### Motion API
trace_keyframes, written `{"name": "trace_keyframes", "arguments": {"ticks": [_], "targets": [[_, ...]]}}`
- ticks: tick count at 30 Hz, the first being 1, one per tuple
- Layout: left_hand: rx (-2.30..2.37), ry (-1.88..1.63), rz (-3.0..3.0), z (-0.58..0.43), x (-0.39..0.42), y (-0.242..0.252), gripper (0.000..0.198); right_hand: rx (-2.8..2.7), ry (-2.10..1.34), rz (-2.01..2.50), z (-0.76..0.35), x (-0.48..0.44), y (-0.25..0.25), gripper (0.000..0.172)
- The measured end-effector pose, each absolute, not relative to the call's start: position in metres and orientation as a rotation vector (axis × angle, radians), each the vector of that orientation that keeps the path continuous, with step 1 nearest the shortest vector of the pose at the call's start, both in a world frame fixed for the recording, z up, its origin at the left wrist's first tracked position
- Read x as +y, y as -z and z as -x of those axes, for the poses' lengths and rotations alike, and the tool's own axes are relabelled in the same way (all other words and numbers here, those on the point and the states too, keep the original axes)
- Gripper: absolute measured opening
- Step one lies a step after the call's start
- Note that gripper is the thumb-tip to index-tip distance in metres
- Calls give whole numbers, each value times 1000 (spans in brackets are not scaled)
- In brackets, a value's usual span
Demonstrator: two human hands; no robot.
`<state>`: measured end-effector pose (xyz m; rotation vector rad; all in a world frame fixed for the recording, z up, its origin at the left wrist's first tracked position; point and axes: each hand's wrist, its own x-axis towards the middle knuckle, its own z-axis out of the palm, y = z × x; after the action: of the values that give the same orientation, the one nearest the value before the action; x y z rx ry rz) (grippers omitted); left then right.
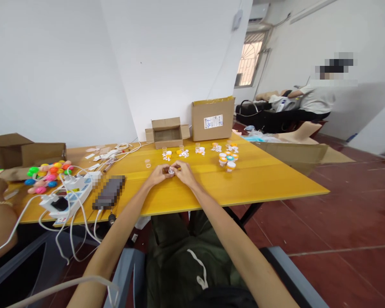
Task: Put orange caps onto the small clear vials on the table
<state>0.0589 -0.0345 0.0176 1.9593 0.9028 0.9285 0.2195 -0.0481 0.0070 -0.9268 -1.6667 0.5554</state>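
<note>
Near the front of the yellow table [259,185], my left hand [158,174] and my right hand [184,172] meet, fingers closed on a small white piece [171,171] between them. Its exact kind is too small to make out, and fingers partly cover it. Just behind my left hand are a clear ring-like piece [148,165] and a small clear cup [147,161]. Farther back lie piles of small white pieces [184,153] with orange bits and clear cups among them. To the right of my hands stands a cluster of small containers with white, orange and teal tops [230,158].
A power strip [80,194] with tangled white cables and a phone [111,192] lie left of my arms. Colourful balls [51,173] sit beyond. An open carton [167,133] and a closed carton [213,119] line the back. Another person's arm [0,218] is at far left.
</note>
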Motion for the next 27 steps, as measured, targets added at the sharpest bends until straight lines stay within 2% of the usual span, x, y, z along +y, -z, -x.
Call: {"name": "trace_keyframes", "arguments": {"ticks": [9, 27], "targets": [[890, -923, -1952, -60, -37, -19, 28, -1699, -566, 952, -218, -50, -8, 5], [920, -972, -1947, -65, -43, -26, 31, -1826, -396, 1023, -218, -51, -1, 14]]}}
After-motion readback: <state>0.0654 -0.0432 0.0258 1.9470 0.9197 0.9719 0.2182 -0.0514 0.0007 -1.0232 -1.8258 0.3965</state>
